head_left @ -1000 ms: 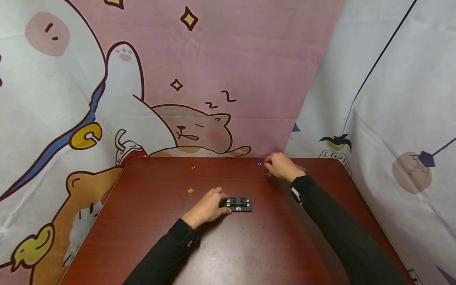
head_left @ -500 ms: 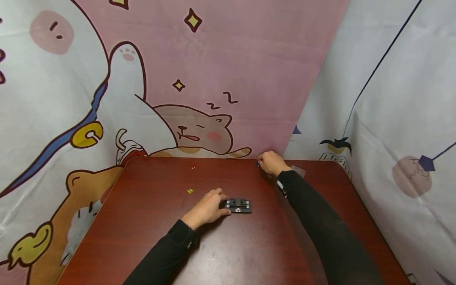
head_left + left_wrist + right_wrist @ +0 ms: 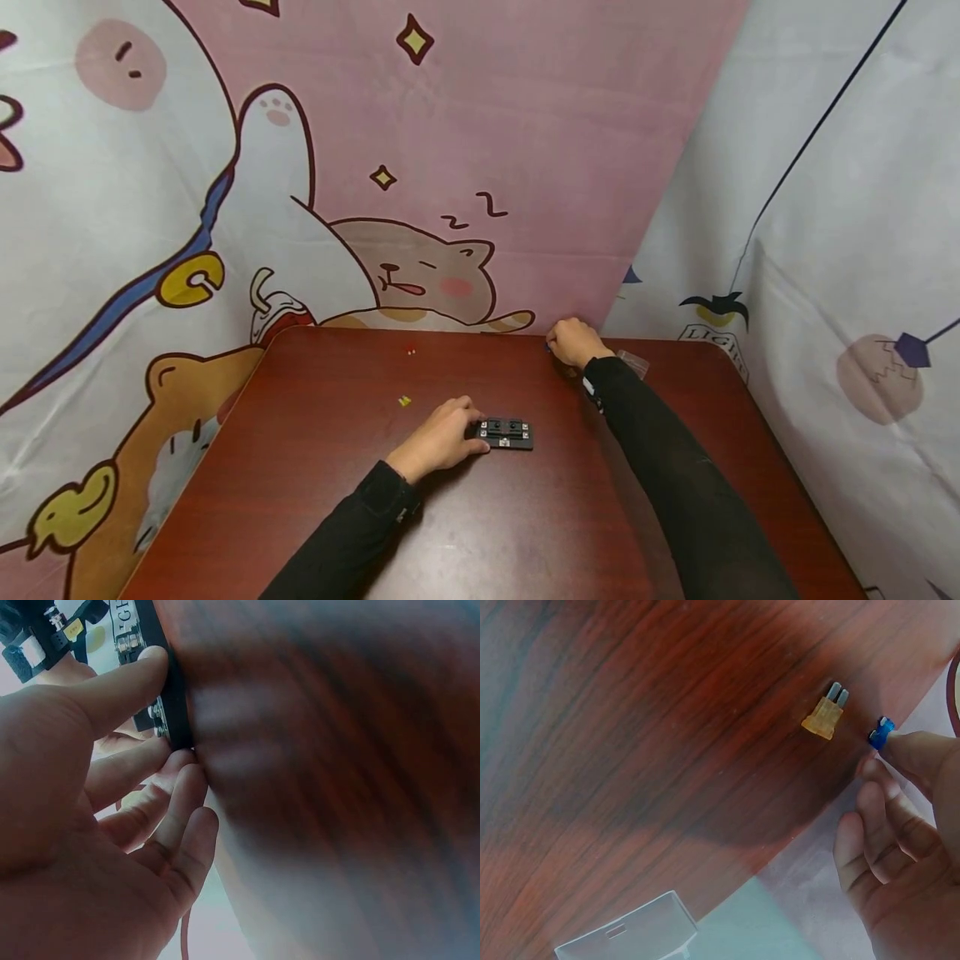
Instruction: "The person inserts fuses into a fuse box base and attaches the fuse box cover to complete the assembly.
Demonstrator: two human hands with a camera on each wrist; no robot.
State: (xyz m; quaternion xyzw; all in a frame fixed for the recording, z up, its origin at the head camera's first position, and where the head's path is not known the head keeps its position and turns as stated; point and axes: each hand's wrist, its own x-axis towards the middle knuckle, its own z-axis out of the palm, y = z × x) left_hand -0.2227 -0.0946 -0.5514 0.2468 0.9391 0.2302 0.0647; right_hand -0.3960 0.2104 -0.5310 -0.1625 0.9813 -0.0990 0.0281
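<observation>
The 2 sleeves (image 3: 675, 467) are black, a whitish patch (image 3: 588, 386) at the right cuff (image 3: 603, 372).

Plastic and metal over glossy wood grain, with matt cloth behind.
The table (image 3: 487, 533) has a smooth, polished wood-grain face that throws back a pale sheen; the printed backdrop (image 3: 540, 125) is lightly creased cloth, the dark sleeves (image 3: 675, 467) matt fabric. The black block (image 3: 506, 435) looks like dull plastic with shiny metal fittings (image 3: 129, 643). The orange piece (image 3: 823, 719) is translucent plastic with silvery metal prongs (image 3: 834, 691); the blurred blue piece (image 3: 881, 733) is probably glossy plastic. The plate (image 3: 637, 934) is clear, smooth plastic.
</observation>
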